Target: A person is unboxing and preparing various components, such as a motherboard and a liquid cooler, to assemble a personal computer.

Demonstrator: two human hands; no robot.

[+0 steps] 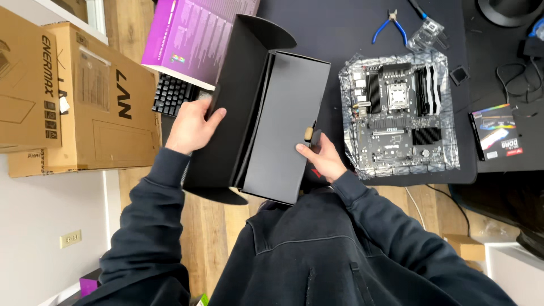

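1. my left hand [190, 127] grips the outer side of a black box [258, 107], fingers curled over its edge.
2. my right hand [320, 158] clasps the other side of the box, thumb pressed on the inner black panel.
3. the box is lifted over the near edge of the dark table [340, 28], its flaps standing open.
4. a motherboard [396, 116] lies on silver foil just beside my right hand.
5. blue pliers [390, 25] rest toward the far edge; a purple box [192, 34] leans over a keyboard [173, 93].
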